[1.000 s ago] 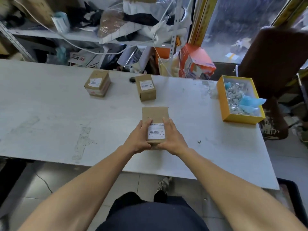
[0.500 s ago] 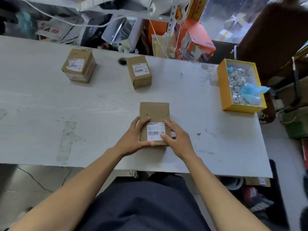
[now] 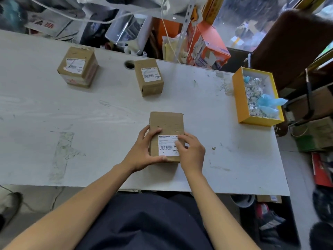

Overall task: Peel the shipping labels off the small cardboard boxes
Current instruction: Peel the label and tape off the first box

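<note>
Cardboard box (image 3: 166, 123) with white shipping label (image 3: 166, 146) lies flat on scuffed white table (image 3: 90, 114), near its front edge. Left hand (image 3: 142, 152) grips the box's left side, fingers curled; right hand (image 3: 191, 152) fingertips press the label's right edge. Two more labelled boxes (image 3: 78, 67) (image 3: 149, 77) sit beyond it, yellow tray (image 3: 240, 98) to its right, cluttered shelving (image 3: 126, 24) behind the table.

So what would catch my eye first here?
Probably the two hands, left hand and right hand, working at the white label on a cardboard box near the table's front edge. Then the bright yellow tray of paper scraps on the right, and two more labelled boxes behind.
</note>
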{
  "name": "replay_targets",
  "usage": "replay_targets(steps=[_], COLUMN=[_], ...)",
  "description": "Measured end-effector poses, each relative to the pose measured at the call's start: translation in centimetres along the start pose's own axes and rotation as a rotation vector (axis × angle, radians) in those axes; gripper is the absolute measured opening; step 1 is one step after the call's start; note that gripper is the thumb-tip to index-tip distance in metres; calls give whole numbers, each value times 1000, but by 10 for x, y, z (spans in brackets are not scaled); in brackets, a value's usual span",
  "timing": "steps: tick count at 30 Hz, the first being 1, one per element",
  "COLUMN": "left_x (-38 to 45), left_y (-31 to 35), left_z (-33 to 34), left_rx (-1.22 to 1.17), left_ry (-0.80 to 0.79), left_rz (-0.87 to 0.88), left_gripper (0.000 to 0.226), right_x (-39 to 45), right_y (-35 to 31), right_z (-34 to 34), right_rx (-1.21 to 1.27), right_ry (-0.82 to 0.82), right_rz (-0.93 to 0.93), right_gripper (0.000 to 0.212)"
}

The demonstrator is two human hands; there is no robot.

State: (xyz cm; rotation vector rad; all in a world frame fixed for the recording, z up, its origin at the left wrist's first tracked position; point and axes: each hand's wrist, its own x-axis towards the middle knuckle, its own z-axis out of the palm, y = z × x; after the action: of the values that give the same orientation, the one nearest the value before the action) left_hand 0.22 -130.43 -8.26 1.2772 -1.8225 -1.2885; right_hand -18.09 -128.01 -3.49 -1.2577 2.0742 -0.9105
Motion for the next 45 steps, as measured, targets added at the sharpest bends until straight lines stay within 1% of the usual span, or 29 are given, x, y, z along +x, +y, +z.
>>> replay_targets(steps=[3,9,14,20,24,28,33,37,42,44,45], left_x=[2,7,9,9,9,8,8,8,9,9,9], left_y=[-3,-3,-4,-5,-6,-6,-4,-4,-5,-5,-5], left_z=[0,-2,-2,-2,-1,-2,-2,-2,-3,-3,-4], left_rx=[-1,10,9,-10,-16,-16,-22,-20,-10,-9,-8], left_ry=[-7,-12,-16,-19,-17,-17,-18,-14,-21,-22,-23], left_rz=[2,-1,-2,-5,-7,-16,-15,-12,-25,-26,-28], left_gripper=[95,95,95,94,94,94,94,93,94,95,95], right_x=[-1,8,13,19,25,31,30,32,30,26,23], right_y=[-5,-10,-13,-16,-20,-24,-27,-28,-26,-22,-20], right_z=[2,-7,-10,-11,-12,-10,-5,-5,-4,-4,-5], right_rx=[-11,-68,-92,-52,-81,-76,-135,-149,-115,-63,-18], right_ry=[1,-68,-95,-133,-180,-168,-166,-195,-242,-218,-190], right_rz=[0,-14,1,62,110,155,150,144,144,123,111], right_gripper=[22,23,17,12,11,14,3,8,10,5,6])
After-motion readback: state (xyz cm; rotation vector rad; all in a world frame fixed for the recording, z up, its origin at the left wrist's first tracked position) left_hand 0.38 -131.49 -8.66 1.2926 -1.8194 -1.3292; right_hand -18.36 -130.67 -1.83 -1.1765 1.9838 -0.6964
